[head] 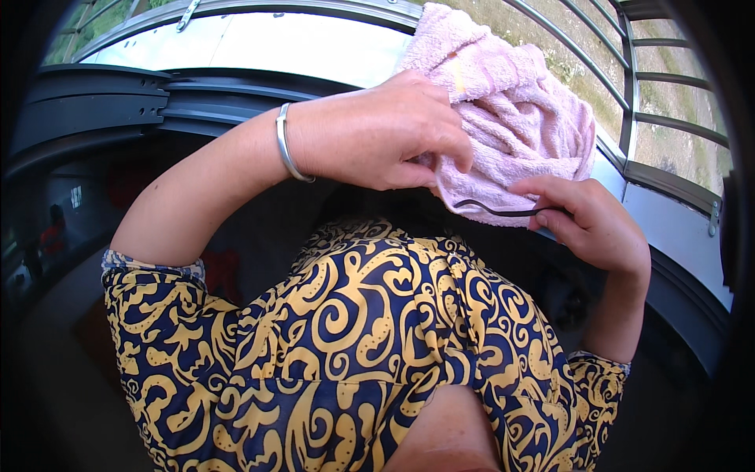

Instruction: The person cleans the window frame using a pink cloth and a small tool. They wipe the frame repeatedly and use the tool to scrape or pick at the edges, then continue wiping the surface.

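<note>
A pink terry towel (501, 118) lies bunched over the metal window ledge at the upper right, with folds hanging toward me. My left hand (407, 133), with a silver bangle (285, 141) on its wrist, pinches the towel's left edge between thumb and fingers; the fingertips are partly hidden. On the right, my right hand (566, 209) grips a thin black cord or strip (492, 211) between thumb and forefinger, at the towel's lower edge. The strip's curved far end lies against the towel's hem. Whether it is attached there, I cannot tell.
Dark window-frame rails (236, 100) cross in front of me. Beyond them are a pale, bright panel (295, 44) and metal railing bars (672, 76), with grassy ground outside. Patterned navy and yellow clothing (354, 330) fills the lower view. Dark glass (59, 206) with reflections stands at left.
</note>
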